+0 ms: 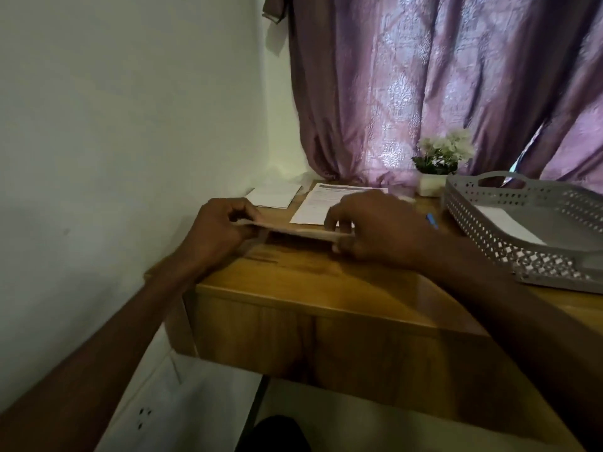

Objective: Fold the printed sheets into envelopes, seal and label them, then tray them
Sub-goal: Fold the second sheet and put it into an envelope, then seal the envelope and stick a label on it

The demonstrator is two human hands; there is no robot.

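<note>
A pale envelope [293,230] hangs edge-on just above the wooden table [319,272], held at both ends. My left hand [222,230] pinches its left end and my right hand [372,226] grips its right end. Behind my hands a printed sheet [318,200] lies flat on the table. More white paper [275,194] lies at the back left by the wall. A grey perforated tray [509,236] stands at the right with a white envelope [509,223] lying inside it.
A blue pen [432,220] lies between my right hand and the tray. A small potted plant with white flowers [440,161] stands at the back in front of a purple curtain [424,86]. A white wall [114,125] borders the table's left side.
</note>
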